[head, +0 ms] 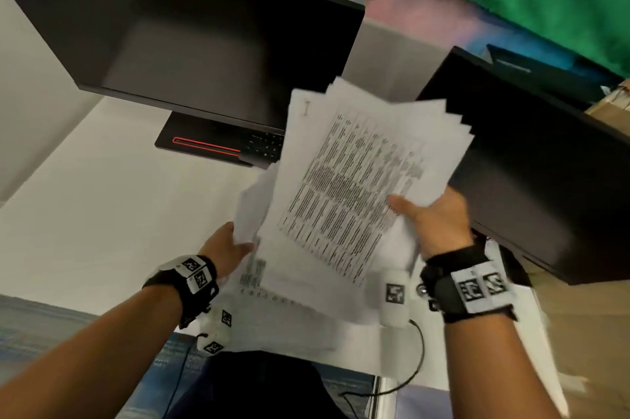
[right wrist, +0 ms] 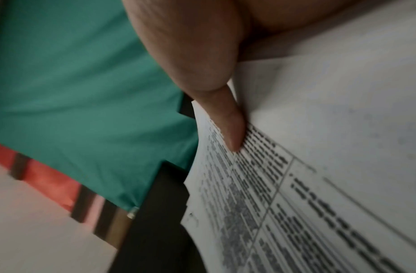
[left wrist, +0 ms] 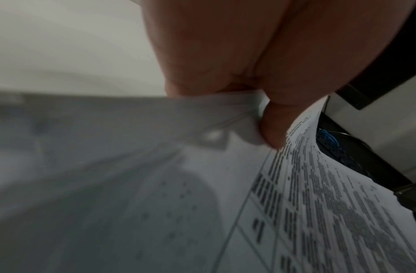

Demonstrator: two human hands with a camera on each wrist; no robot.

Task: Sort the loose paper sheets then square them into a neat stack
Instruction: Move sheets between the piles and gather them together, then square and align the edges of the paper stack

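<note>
Above the white desk (head: 102,207), you hold the loose paper sheets (head: 358,186) raised in both hands, between the monitor (head: 191,33) and the dark unit (head: 552,159) on your right. Your right hand (head: 433,224) grips the near right corner of the fanned bundle, thumb pressed on the printed top sheet. Your left hand (head: 226,248) pinches a lower sheet at its edge; the left wrist view shows the paper creased between thumb and finger.

Hazards, as judged from this position:
- The far edges are splayed and held only at one corner. Any slackening of your right thumb could let sheets slide out and scatter.
- The left pinch already bunches the paper. Pulling sideways may crease or tear that sheet.
- More sheets (head: 283,313) lie on the desk beneath your wrists. A sweeping forearm could push them off the near edge.
</note>
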